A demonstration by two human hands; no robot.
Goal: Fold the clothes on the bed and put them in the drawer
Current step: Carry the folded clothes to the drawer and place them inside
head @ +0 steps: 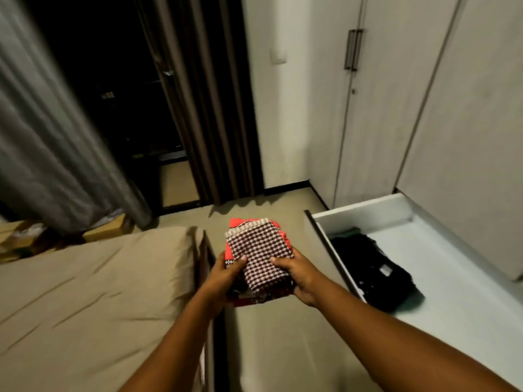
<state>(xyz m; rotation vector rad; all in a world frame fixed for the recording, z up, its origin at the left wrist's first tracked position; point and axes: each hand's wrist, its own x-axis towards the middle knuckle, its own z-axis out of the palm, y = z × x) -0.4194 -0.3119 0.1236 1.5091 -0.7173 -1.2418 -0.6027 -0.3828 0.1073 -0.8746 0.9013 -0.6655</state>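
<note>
A stack of folded clothes (259,250), a brown-and-white checked piece on top of red patterned ones, hangs over the floor between the bed and the drawer. My left hand (226,274) grips its left side with the thumb on top. My right hand (297,274) grips its right side the same way. The white drawer (441,267) stands pulled out at the right, with dark folded clothes (373,267) lying in its near-left part. The bed (93,292) with a tan sheet fills the left.
White wardrobe doors (396,108) rise behind the drawer. Grey curtains (51,142) and a dark window stand at the back left. Cardboard boxes (28,236) sit beyond the bed. A strip of tan floor (283,349) runs between bed and drawer.
</note>
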